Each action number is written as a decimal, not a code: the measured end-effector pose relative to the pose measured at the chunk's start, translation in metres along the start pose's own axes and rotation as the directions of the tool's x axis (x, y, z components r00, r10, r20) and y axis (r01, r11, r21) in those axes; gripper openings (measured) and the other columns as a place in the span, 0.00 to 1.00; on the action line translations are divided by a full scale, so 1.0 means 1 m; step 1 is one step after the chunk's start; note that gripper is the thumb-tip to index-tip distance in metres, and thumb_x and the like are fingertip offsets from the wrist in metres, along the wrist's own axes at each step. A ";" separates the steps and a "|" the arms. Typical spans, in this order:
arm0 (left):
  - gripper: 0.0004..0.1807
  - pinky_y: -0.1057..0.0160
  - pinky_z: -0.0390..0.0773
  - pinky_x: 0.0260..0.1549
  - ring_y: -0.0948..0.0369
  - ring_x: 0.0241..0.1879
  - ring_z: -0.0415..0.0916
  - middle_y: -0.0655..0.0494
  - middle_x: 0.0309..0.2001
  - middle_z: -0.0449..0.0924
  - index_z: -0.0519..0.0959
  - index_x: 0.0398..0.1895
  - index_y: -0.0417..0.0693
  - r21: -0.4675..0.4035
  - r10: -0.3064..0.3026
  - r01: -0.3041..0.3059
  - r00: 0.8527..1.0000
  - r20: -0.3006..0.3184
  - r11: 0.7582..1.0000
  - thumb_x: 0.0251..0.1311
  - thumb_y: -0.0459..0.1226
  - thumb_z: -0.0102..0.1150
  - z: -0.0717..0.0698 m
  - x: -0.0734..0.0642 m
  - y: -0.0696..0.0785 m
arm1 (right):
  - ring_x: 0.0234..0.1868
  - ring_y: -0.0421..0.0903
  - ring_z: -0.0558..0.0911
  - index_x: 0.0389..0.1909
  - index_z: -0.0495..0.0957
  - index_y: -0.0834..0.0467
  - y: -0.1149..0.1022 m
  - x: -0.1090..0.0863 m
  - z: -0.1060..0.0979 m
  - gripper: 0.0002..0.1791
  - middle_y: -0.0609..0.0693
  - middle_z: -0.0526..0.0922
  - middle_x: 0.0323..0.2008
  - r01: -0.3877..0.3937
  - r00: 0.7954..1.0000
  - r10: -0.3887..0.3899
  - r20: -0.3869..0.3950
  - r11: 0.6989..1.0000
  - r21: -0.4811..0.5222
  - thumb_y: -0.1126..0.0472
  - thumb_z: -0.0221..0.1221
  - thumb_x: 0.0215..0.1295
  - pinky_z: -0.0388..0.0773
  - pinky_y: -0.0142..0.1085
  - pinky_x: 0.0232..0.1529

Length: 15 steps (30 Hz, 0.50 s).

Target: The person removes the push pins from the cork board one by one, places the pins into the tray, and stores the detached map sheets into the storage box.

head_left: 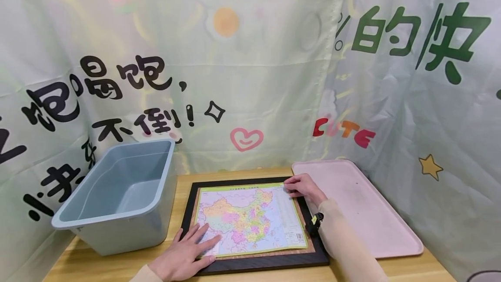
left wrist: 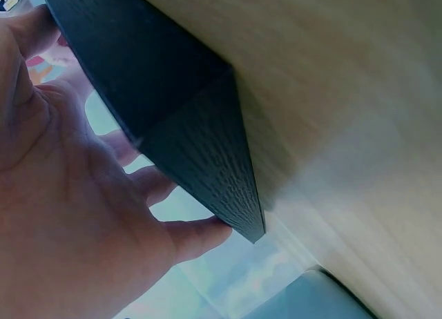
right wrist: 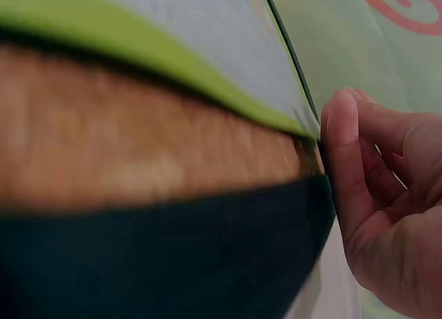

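Observation:
A colourful map sheet [head_left: 250,221] with a green border lies on a brown cork board [head_left: 270,253] set in a black frame [head_left: 262,263]. Spread over the map's lower left corner and the frame is my left hand [head_left: 187,251], its fingers straight. The left wrist view has that hand [left wrist: 76,188] below the dark frame [left wrist: 173,98]. At the map's upper right corner my right hand [head_left: 303,187] pinches with thumb and forefinger. Seen closer, the right hand [right wrist: 387,188] meets the green-edged corner; anything small between its fingertips is hidden.
A blue-grey plastic bin [head_left: 117,225] stands open on the left of the wooden table [head_left: 223,276]. On the right lies a pink tray [head_left: 364,212] with a few tiny specks on it, partly behind the right forearm. Printed curtains [head_left: 250,77] hang around the table.

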<state>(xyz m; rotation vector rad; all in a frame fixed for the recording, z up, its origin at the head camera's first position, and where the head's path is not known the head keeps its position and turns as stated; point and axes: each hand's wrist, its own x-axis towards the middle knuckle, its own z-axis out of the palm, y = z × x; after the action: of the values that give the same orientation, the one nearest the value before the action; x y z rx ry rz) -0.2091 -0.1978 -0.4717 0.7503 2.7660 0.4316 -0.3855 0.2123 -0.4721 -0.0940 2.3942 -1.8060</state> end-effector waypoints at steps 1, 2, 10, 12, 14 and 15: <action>0.30 0.22 0.42 0.60 0.38 0.75 0.48 0.47 0.77 0.52 0.61 0.72 0.80 0.003 0.000 0.000 1.000 0.000 1.000 0.68 0.66 0.37 0.000 0.000 0.000 | 0.28 0.42 0.84 0.49 0.80 0.72 0.001 -0.001 -0.003 0.15 0.57 0.86 0.37 0.006 1.000 -0.006 -0.002 1.000 0.000 0.68 0.62 0.64 0.83 0.36 0.31; 0.30 0.22 0.42 0.60 0.38 0.75 0.48 0.47 0.77 0.52 0.61 0.72 0.81 0.007 0.000 0.000 1.000 -0.001 1.000 0.68 0.66 0.37 0.000 0.000 0.000 | 0.29 0.43 0.84 0.48 0.80 0.72 0.002 -0.002 -0.005 0.15 0.57 0.86 0.37 0.005 1.000 -0.005 -0.010 1.000 0.008 0.68 0.63 0.64 0.84 0.37 0.32; 0.29 0.22 0.41 0.60 0.38 0.75 0.48 0.47 0.77 0.52 0.61 0.72 0.79 -0.002 -0.001 0.001 1.000 -0.002 1.000 0.68 0.66 0.38 -0.003 -0.001 0.001 | 0.30 0.38 0.83 0.50 0.78 0.74 0.007 -0.003 -0.023 0.19 0.51 0.87 0.34 -0.006 0.998 0.007 -0.058 1.000 0.014 0.65 0.64 0.63 0.82 0.32 0.31; 0.29 0.22 0.41 0.59 0.37 0.75 0.48 0.47 0.77 0.51 0.61 0.72 0.79 -0.007 0.003 -0.003 1.000 -0.001 1.000 0.69 0.65 0.38 -0.002 -0.001 0.001 | 0.29 0.38 0.83 0.51 0.77 0.75 0.008 -0.004 -0.027 0.19 0.54 0.87 0.34 -0.004 0.997 0.005 -0.081 1.000 0.021 0.66 0.64 0.63 0.81 0.31 0.30; 0.29 0.22 0.41 0.59 0.37 0.75 0.47 0.47 0.77 0.51 0.61 0.72 0.79 -0.009 0.007 -0.007 1.000 0.000 1.000 0.69 0.65 0.38 -0.002 -0.001 0.001 | 0.28 0.39 0.83 0.51 0.78 0.75 0.009 -0.005 -0.031 0.18 0.57 0.87 0.35 -0.003 0.993 0.006 -0.115 1.000 0.027 0.67 0.63 0.64 0.81 0.31 0.29; 0.29 0.22 0.41 0.59 0.37 0.75 0.48 0.47 0.77 0.51 0.61 0.72 0.79 -0.008 0.009 -0.009 1.000 0.000 1.000 0.69 0.65 0.38 -0.001 -0.001 0.001 | 0.27 0.39 0.82 0.50 0.78 0.74 0.010 -0.006 -0.033 0.18 0.58 0.87 0.36 -0.003 0.991 0.006 -0.130 1.000 0.022 0.67 0.63 0.64 0.81 0.31 0.28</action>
<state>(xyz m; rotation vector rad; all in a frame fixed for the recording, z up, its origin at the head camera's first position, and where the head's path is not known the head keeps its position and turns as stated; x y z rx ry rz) -0.2086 -0.1975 -0.4700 0.7614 2.7606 0.4436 -0.3846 0.2467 -0.4721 0.0328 2.4584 -1.8908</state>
